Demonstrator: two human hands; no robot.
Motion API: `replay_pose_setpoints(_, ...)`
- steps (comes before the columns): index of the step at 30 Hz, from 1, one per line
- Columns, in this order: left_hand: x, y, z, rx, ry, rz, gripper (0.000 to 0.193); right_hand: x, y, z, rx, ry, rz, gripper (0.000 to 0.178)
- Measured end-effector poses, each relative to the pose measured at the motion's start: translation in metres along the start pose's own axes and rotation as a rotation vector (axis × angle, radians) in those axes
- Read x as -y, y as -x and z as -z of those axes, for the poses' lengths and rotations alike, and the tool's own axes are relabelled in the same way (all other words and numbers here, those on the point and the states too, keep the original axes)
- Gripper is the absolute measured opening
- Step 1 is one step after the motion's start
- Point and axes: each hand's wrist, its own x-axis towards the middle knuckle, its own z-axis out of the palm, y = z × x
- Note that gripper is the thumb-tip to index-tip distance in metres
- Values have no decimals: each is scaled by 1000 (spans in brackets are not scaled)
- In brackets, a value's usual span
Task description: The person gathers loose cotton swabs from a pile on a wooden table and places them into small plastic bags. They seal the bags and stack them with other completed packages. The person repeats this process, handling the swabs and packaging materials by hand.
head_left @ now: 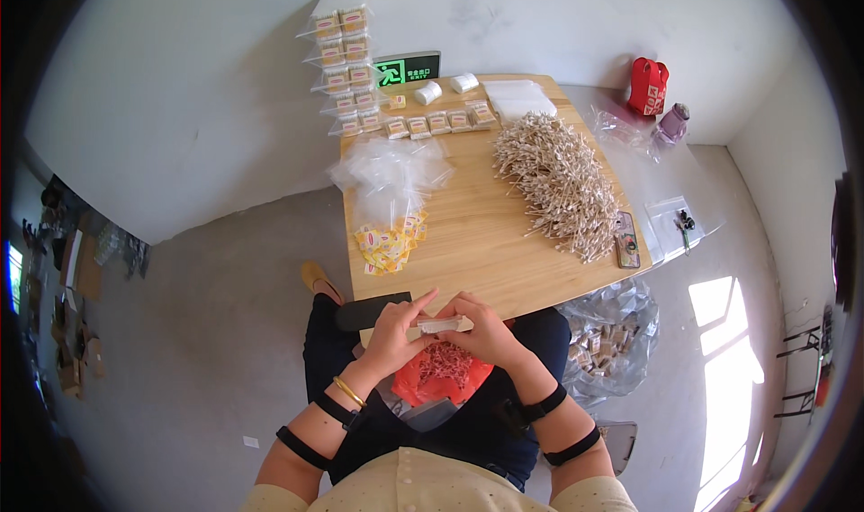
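Note:
Over my lap, just off the table's near edge, a small white bundle of cotton swabs (439, 325) is held between my two hands. My left hand (394, 334) presses its left end with the thumb, index finger stretched out. The right end is gripped by my right hand (489, 334), fingers bent round it. Whether a clear bag covers the bundle is too small to tell. Directly below lies an open red plastic bag (409, 388) with many loose cotton swabs (445, 368) in it.
On the wooden table (468, 251) lie a big swab heap (558, 184), clear bags (391, 175), yellow cards (389, 245) and a phone (627, 240). Packed swabs (418, 127) line the back, beside a tall stack (346, 71). A grey plastic sack (612, 332) stands right.

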Motion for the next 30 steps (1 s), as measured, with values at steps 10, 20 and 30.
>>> replay_pose_setpoints(10, 33, 7, -13, 21, 154, 239, 93, -9, -14, -11, -13, 249, -39, 28)
replay_pose_setpoints(20, 57, 48, 0, 130, 217, 432, 61, -72, -16, -20, -388, 695, -2, 22)
replay_pose_setpoints(30, 39, 46, -2, 128, 372, 438, 57, -60, -17, -10, -410, 360, -322, 24)
